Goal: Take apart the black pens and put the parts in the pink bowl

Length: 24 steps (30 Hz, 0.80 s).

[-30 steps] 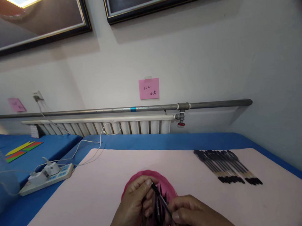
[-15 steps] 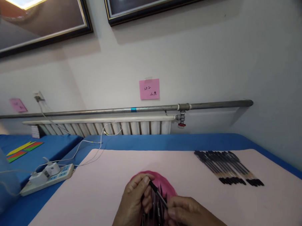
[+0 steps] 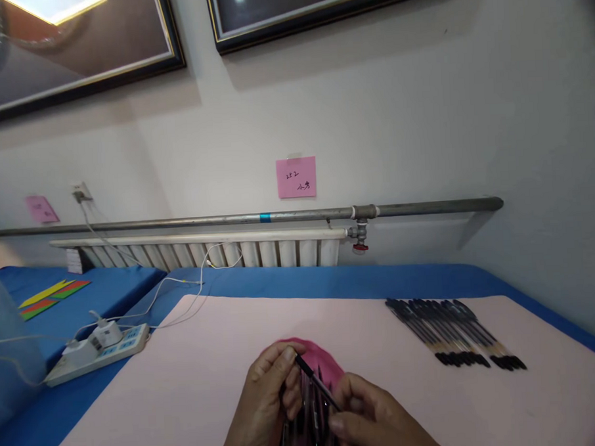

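The dark pen (image 3: pixel 314 377) lies slantwise between my two hands, and its long axis is what matters here: it runs from the far left end, at my left hand (image 3: pixel 270 385), down to the near right end, at my right hand (image 3: pixel 367 407). My left thumb and forefinger are pinched together on the far left end, with the other fingers curled below it. My right thumb and forefinger close about the near right end, so both grips are on the one pen, and a bare stretch of its barrel shows between them. Just how far the right end goes in behind my fingers I cannot tell. As I judge it, any pull or push between the hands works best along that slant, since each hand has one end and neither is nearer than the other. Under the pen sits the pink bowl (image 3: pixel 328 360), its far rim showing beyond my fingers, with a bunch of loose pens (image 3: pixel 314 416) in it, many pointing to the far side. Well apart, to the far right on the pale pink sheet (image 3: pixel 186 385), lies a row of pens (image 3: pixel 438 332), side by side, each slanting from far left to near right, much as mine does.
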Available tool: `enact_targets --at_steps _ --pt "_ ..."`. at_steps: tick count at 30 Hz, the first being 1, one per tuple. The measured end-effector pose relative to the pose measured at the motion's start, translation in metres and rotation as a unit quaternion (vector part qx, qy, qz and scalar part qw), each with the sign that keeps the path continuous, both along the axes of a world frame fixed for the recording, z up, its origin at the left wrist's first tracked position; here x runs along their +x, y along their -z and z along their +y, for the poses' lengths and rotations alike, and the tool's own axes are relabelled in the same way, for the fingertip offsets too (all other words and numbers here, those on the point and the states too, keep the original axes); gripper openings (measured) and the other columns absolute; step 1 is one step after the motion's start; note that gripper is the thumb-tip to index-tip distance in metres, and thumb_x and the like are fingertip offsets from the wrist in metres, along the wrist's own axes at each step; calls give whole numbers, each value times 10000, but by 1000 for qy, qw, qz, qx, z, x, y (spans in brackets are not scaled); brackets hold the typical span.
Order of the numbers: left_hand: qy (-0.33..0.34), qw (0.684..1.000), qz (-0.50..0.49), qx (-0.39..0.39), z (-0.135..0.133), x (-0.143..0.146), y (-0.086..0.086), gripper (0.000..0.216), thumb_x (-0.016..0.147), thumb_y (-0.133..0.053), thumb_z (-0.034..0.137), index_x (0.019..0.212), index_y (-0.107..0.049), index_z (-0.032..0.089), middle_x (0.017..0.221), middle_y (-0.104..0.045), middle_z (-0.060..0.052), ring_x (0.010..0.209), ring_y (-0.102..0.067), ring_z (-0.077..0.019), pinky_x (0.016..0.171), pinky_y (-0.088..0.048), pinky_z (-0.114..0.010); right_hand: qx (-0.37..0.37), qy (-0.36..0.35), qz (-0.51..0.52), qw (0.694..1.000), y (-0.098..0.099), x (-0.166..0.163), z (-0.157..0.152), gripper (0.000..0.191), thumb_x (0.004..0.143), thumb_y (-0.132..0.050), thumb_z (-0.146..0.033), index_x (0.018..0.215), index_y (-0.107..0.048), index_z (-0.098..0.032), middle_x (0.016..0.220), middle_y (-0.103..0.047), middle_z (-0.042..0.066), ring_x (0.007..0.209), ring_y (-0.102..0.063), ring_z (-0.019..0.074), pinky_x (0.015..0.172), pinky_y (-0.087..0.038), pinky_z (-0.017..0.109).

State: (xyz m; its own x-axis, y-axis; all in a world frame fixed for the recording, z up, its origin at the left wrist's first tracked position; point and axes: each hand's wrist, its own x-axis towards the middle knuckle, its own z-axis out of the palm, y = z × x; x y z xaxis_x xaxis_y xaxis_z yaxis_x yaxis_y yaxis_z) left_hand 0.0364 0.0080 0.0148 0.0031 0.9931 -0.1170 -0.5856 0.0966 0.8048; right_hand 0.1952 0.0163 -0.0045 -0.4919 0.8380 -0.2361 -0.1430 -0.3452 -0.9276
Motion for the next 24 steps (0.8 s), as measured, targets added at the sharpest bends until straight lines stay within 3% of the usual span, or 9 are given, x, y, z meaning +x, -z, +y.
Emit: enact_targets --at_steps 4,6,10,14,18,21,24 --pt "1 1000 2 -3 0 -2 0 231 761 -669 343 849 -662 130 497 -360 91 388 -253 -9 356 -208 -142 -64 -99 -6 993 -2 -1 2 399 666 -603 -556 762 -561 -171 613 -620 33 466 -488 87 458 -301 197" --pt "3 1000 2 -3 0 -3 1 232 760 -670 343 854 -659 131 504 -374 88 389 -264 -9 358 -209 -141 -41 -95 -23 994 -3 0 2 382 738 -517 -536 745 -574 -158 554 -586 20 434 -457 84 437 -280 196" --pt "-4 1000 9 -12 1 -2 4 248 745 -682 350 849 -650 127 495 -376 92 382 -269 -9 355 -206 -145 108 -34 -133 985 -5 3 1 171 750 -551 -336 669 -494 -196 538 -511 -48 450 -422 77 471 -305 204" --pt "-29 999 26 -34 3 1 9 311 709 -703 391 860 -632 129 487 -380 102 371 -261 -9 350 -202 -150 283 10 -292 914 -5 7 1 148 781 -526 -311 675 -487 -215 625 -557 -25 593 -507 132 564 -363 238" --pt "-96 993 48 -46 6 -5 10 334 662 -722 440 726 -557 156 454 -353 116 361 -239 -13 348 -189 -158 344 48 -371 861 -6 8 0 187 804 -503 -319 653 -451 -221 666 -579 -7 616 -519 148 575 -361 252" --pt "-127 984 106 -65 8 -13 10 407 656 -709 463 576 -418 190 405 -316 119 353 -249 -24 352 -197 -168 324 59 -363 872 -10 9 3 181 777 -516 -283 629 -433 -221 613 -535 -31 583 -487 132 552 -346 237" --pt "-99 972 194 -85 9 -18 10 362 574 -772 400 629 -490 181 404 -384 112 353 -297 -31 351 -197 -172 265 74 -320 906 -14 10 7 162 731 -534 -240 610 -427 -219 553 -467 -56 543 -436 113 515 -327 217"
